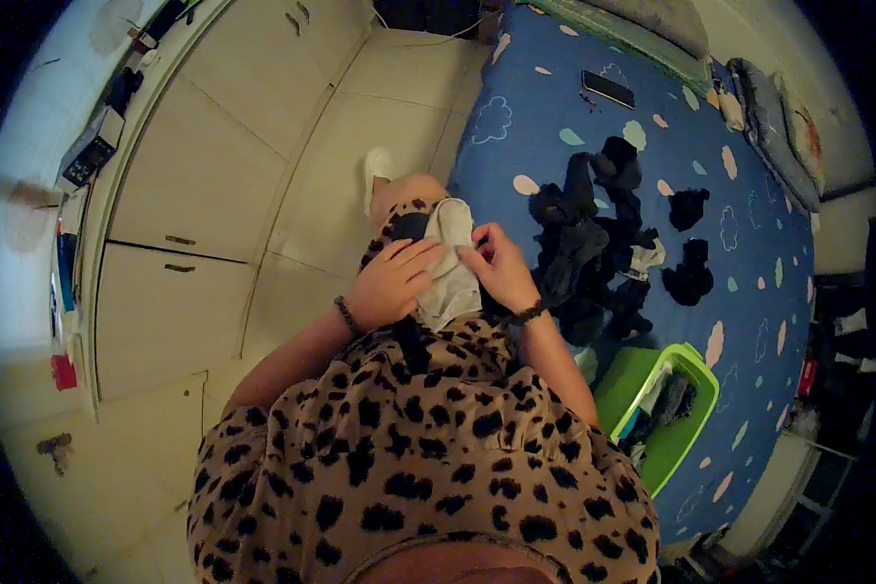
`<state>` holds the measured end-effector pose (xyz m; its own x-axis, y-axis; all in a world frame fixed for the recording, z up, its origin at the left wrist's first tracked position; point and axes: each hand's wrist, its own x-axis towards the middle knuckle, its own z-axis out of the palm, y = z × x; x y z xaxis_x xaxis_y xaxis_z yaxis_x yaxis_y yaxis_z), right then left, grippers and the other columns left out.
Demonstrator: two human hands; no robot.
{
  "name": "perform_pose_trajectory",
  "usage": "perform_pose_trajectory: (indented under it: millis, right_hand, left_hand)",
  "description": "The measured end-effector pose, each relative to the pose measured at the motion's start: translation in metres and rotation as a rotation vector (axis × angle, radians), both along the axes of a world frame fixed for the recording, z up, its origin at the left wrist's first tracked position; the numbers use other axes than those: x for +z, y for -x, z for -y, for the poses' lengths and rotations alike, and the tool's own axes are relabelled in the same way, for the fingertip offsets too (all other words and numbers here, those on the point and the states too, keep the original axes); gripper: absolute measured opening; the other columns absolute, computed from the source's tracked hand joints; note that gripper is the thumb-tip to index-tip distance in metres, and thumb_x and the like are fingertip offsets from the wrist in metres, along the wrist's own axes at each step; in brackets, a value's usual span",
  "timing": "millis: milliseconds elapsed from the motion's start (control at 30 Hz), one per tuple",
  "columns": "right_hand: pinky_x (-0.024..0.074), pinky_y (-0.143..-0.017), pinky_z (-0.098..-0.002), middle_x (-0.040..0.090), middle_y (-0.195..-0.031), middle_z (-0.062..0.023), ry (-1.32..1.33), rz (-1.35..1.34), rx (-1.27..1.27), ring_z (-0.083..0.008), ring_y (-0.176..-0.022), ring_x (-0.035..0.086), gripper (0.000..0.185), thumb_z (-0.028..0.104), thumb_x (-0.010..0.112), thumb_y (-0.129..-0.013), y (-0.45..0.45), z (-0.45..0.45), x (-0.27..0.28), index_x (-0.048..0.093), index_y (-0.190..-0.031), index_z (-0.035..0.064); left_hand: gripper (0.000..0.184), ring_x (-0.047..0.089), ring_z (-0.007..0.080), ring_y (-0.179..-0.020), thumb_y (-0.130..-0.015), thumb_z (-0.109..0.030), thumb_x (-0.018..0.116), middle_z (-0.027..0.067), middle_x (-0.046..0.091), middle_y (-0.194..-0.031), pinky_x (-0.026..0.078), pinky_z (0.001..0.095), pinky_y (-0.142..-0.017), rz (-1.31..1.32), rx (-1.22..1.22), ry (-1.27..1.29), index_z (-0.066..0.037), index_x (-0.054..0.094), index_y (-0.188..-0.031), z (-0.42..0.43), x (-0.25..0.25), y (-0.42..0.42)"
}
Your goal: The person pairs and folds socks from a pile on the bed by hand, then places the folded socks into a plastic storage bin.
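Note:
A white sock (448, 292) lies on my lap over the leopard-print cloth, with a dark piece (411, 228) at its upper left. My left hand (391, 282) rests flat on the left side of the white sock, its fingers stretched across it. At the right edge of the same sock, my right hand (501, 268) has its thumb and forefinger brought together on the fabric. Dark socks (574, 243) are heaped on the blue bed to the right, with a white and black one (646, 259) among them.
A green basket (696, 365) with clothing inside stands on the bed (749, 389) at the lower right. Two dark bundles (689, 273) and a phone (608, 89) lie farther over. Cabinets (195, 146) line the left, beyond the tiled floor.

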<state>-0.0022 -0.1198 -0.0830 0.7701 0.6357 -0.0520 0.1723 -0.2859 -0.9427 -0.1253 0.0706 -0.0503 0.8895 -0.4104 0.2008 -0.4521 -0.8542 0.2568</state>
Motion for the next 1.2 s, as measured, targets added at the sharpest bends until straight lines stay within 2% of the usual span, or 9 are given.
perform_pose_trajectory:
  millis: [200, 300, 367, 467, 633, 733, 900, 1100, 1200]
  right_hand:
    - [0.0455, -0.06, -0.0269, 0.056, -0.071, -0.0052, 0.019, -0.109, 0.109, -0.0128, -0.064, 0.054, 0.028, 0.008, 0.064, -0.087, 0.011, 0.02, 0.025, 0.052, -0.112, 0.0064]
    - [0.0467, -0.065, -0.0286, 0.058, -0.086, -0.0099, 0.076, 0.052, 0.124, -0.0201, -0.071, 0.057, 0.029, 0.0, 0.06, -0.083, 0.02, 0.027, 0.035, 0.054, -0.111, 0.0064]
    - [0.047, -0.077, -0.0341, 0.054, -0.107, -0.013, 0.139, 0.44, 0.102, -0.0298, -0.089, 0.056, 0.034, -0.007, 0.057, -0.075, 0.024, 0.032, 0.031, 0.056, -0.107, 0.0059]
    - [0.0426, -0.089, -0.0393, 0.049, -0.12, -0.0121, 0.176, 0.61, 0.215, -0.034, -0.104, 0.049, 0.034, -0.009, 0.058, -0.071, 0.027, 0.036, 0.036, 0.058, -0.101, 0.0061]
    - [0.0396, -0.093, -0.0406, 0.052, -0.116, -0.0108, 0.069, 0.578, 0.219, -0.0341, -0.107, 0.048, 0.032, -0.009, 0.06, -0.069, 0.032, 0.036, 0.035, 0.058, -0.097, 0.0068]
    - [0.0389, -0.094, -0.0402, 0.053, -0.115, -0.0104, 0.034, 0.566, 0.213, -0.0336, -0.108, 0.048, 0.031, -0.007, 0.062, -0.069, 0.029, 0.034, 0.027, 0.058, -0.096, 0.0065]
    - [0.0381, -0.093, -0.0404, 0.053, -0.116, -0.0111, 0.078, 0.589, 0.22, -0.0339, -0.108, 0.048, 0.027, -0.001, 0.066, -0.071, 0.028, 0.032, 0.033, 0.057, -0.097, 0.0049]
    - [0.0382, -0.09, -0.0406, 0.052, -0.11, -0.0112, -0.118, 0.553, 0.044, -0.0337, -0.101, 0.049, 0.034, 0.007, 0.073, -0.068, 0.04, 0.025, 0.037, 0.056, -0.097, 0.006]
    - [0.038, -0.085, -0.0405, 0.052, -0.109, -0.0101, -0.029, 0.64, 0.107, -0.0316, -0.098, 0.049, 0.038, 0.011, 0.077, -0.065, 0.048, 0.017, 0.043, 0.056, -0.096, 0.008]
  left_hand:
    - [0.043, 0.043, 0.0333, -0.129, -0.065, -0.012, 0.064, 0.0176, 0.048, -0.135, 0.032, 0.0468, -0.107, -0.045, 0.029, 0.085, 0.001, 0.057, -0.106, -0.002, -0.009, -0.002]
    - [0.046, 0.043, 0.0354, -0.128, -0.067, -0.011, 0.064, 0.0181, 0.047, -0.136, 0.033, 0.0479, -0.107, -0.075, -0.022, 0.121, -0.002, 0.057, -0.112, -0.006, -0.006, -0.004]
    - [0.045, 0.043, 0.0363, -0.128, -0.067, -0.011, 0.064, 0.0185, 0.046, -0.137, 0.033, 0.0481, -0.106, -0.091, -0.02, 0.124, -0.003, 0.057, -0.111, -0.005, 0.0, -0.003]
    - [0.043, 0.043, 0.0378, -0.127, -0.068, -0.012, 0.064, 0.019, 0.044, -0.138, 0.033, 0.0483, -0.106, -0.063, -0.027, 0.099, -0.005, 0.058, -0.11, 0.003, 0.02, -0.002]
    - [0.037, 0.047, 0.0375, -0.122, -0.071, -0.015, 0.066, 0.0189, 0.049, -0.131, 0.037, 0.0488, -0.103, 0.027, -0.13, 0.062, -0.004, 0.06, -0.105, 0.008, 0.018, 0.0]
    - [0.031, 0.054, 0.0349, -0.112, -0.074, -0.016, 0.067, 0.0159, 0.057, -0.12, 0.043, 0.045, -0.097, 0.056, -0.24, 0.139, -0.003, 0.06, -0.102, 0.011, -0.005, 0.004]
    - [0.016, 0.061, 0.0281, -0.089, -0.08, -0.01, 0.062, 0.0135, 0.062, -0.097, 0.049, 0.0383, -0.077, -0.062, 0.078, 0.376, -0.003, 0.058, -0.095, 0.018, -0.016, 0.01]
    - [0.012, 0.057, 0.0287, -0.056, -0.087, -0.011, 0.055, 0.0151, 0.056, -0.066, 0.042, 0.0357, -0.052, -0.261, 0.405, 0.767, -0.002, 0.056, -0.096, 0.02, -0.011, 0.009]
    - [0.009, 0.056, 0.027, -0.054, -0.088, -0.01, 0.055, 0.0147, 0.056, -0.064, 0.041, 0.0341, -0.05, -0.181, 0.39, 0.791, -0.002, 0.055, -0.092, 0.021, -0.022, 0.007]
